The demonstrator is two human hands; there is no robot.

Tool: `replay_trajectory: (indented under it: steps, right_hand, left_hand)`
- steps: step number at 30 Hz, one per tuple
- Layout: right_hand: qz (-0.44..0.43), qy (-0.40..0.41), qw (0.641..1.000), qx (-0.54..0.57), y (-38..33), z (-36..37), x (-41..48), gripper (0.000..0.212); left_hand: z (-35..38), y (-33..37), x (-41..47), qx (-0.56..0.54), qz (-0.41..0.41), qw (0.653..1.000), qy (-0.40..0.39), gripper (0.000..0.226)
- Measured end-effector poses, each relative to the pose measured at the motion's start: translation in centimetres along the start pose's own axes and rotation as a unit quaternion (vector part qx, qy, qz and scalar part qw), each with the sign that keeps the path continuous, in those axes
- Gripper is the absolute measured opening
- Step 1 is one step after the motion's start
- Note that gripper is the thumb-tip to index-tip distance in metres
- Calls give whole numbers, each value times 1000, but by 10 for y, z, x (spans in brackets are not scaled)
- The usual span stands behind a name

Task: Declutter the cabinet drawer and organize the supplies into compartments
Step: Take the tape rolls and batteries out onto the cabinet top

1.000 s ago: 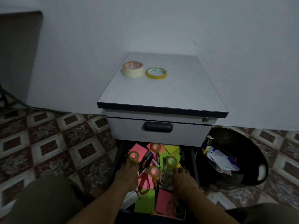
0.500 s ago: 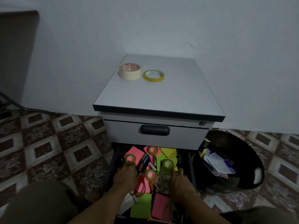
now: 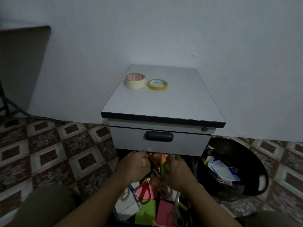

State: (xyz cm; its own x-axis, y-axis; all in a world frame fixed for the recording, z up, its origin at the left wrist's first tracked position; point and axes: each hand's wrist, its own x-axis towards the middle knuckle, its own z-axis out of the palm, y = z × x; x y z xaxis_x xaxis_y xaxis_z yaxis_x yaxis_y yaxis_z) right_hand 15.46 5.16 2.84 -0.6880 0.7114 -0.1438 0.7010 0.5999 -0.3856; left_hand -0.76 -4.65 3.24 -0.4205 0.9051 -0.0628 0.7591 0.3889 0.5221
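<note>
Top of the cabinet [image 3: 164, 102]: a cream tape roll [image 3: 135, 80] and a yellow tape roll [image 3: 157, 84] sit side by side at its back-left corner, and everything else up there is bare, easy reach. Under the top, the closed upper drawer [image 3: 185, 143] overhangs the rear of the open lower drawer [image 3: 194, 163]. It's a tight slot, and the left hand [image 3: 133, 167] and right hand [image 3: 177, 169] crowd it, each gripping a small tape roll [image 3: 166, 166]. Out in front of the cabinet the lower drawer is jammed: red scissors [image 3: 142, 192], sticky notes [image 3: 164, 212], all overlapping. Right of the cabinet, a black bin [image 3: 232, 154] sits close. Left of the cabinet, open tiled floor [image 3: 65, 153].
</note>
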Motion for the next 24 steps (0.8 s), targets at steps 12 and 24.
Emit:
replay_trajectory:
  steps: [12,24]
  right_hand:
    - [-129,195,971,46,-61,-131,-11,48]
    - [-103,173,979,-11,-70,-175,112,44]
  left_hand:
    - [-152,71,-5,-1,36,998,59,36]
    - [-186,33,103,-7,-22,986,167,57]
